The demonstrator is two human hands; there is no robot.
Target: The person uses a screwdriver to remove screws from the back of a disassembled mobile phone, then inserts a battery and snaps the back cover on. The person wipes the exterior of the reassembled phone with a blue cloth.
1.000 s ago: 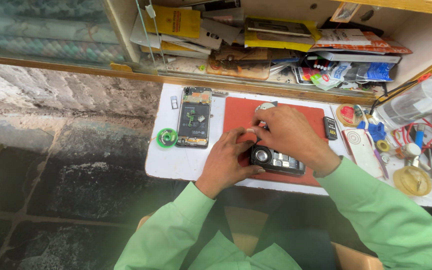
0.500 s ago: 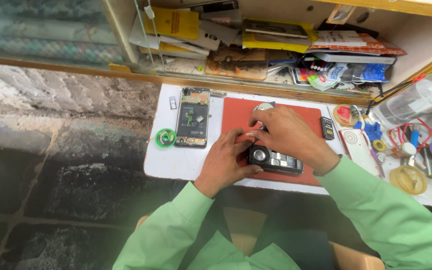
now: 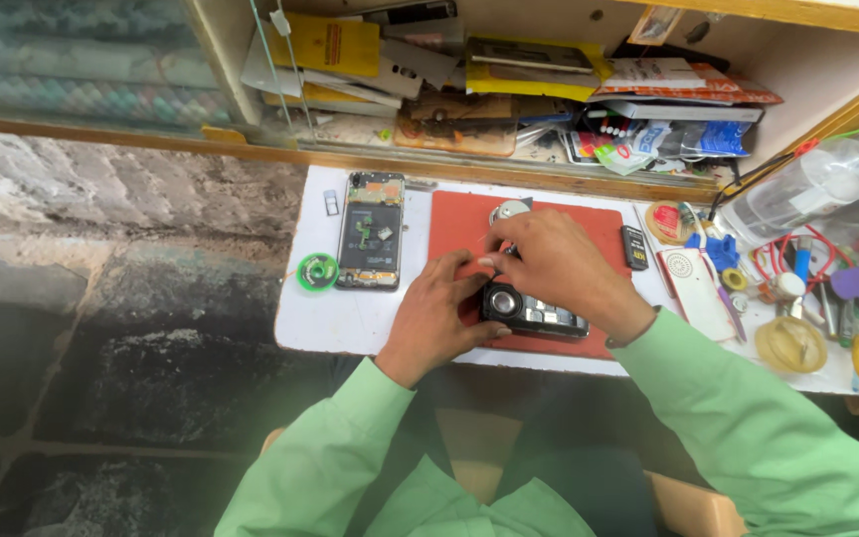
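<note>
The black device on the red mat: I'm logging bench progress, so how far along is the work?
Done: an opened phone lies aside, internals exposed. In hand: left hand steadies the black device; right hand works above it. Left: the device lies open, phone uncovered.

Light green long sleeves on both arms, cuffs at wrists; hands (image 3: 509, 288) bare.

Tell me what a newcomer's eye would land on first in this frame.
Most striking are the two hands in light green sleeves meeting over the red mat at mid-table: the left hand steadies a small dark device with a round lens-like part, and the right hand works just above it. To the left lies an opened phone with its insides showing, beside a green ring-shaped spool.
</note>
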